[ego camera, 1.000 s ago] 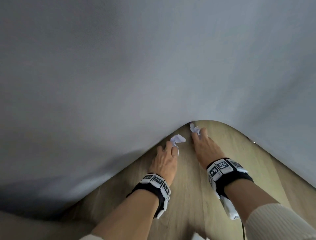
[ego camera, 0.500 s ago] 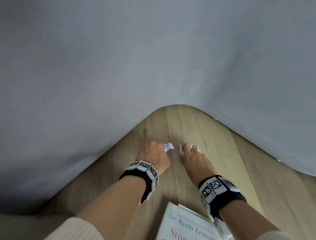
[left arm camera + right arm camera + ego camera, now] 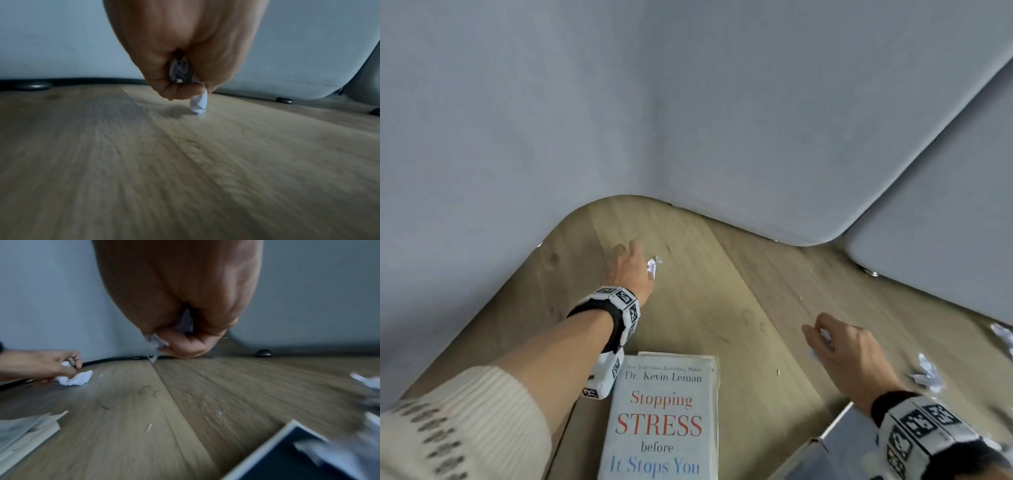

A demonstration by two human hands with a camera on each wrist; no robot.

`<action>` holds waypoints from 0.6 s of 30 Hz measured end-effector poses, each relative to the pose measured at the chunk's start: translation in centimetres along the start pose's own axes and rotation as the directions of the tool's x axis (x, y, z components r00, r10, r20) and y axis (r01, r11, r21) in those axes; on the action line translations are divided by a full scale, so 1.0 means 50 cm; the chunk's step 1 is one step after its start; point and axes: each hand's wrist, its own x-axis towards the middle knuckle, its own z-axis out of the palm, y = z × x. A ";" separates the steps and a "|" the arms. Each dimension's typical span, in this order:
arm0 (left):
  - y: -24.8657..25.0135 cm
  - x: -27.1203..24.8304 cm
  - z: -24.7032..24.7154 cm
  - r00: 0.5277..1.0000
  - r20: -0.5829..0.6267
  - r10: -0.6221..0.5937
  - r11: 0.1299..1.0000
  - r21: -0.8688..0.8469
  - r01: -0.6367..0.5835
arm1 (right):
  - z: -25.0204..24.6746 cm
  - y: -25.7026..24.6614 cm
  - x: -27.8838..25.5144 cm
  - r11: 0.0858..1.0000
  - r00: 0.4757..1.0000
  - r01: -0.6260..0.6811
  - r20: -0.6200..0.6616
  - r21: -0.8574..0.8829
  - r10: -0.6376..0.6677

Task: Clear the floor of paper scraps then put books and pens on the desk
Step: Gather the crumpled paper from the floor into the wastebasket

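My left hand (image 3: 635, 265) is low over the wooden floor (image 3: 722, 308) and grips a crumpled white paper scrap (image 3: 652, 266). In the left wrist view the fingers curl round that scrap (image 3: 198, 102), and its tail touches the floor. My right hand (image 3: 822, 337) hovers further right, curled round another white scrap (image 3: 825, 334), which shows between its fingers (image 3: 156, 340) in the right wrist view. A white book titled "Stopping Stress" (image 3: 661, 421) lies on the floor by my left forearm. A dark blue book (image 3: 839, 452) lies under my right wrist.
More loose paper scraps (image 3: 928, 373) lie on the floor at the right, one near the frame edge (image 3: 1001, 334). Grey upholstered furniture (image 3: 688, 102) on small dark feet (image 3: 35, 85) walls in the floor at the back and right. Tiny paper bits (image 3: 148, 428) dot the boards.
Both hands drew back from the furniture with their scraps and moved apart, the right one going right and nearer. The head view widened, bringing the two books and more scraps into sight.
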 end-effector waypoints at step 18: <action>0.023 -0.022 0.021 0.961 0.121 0.248 0.917 0.291 -0.273 | -0.069 0.103 -0.154 0.896 0.874 -0.399 -0.215 0.194 0.436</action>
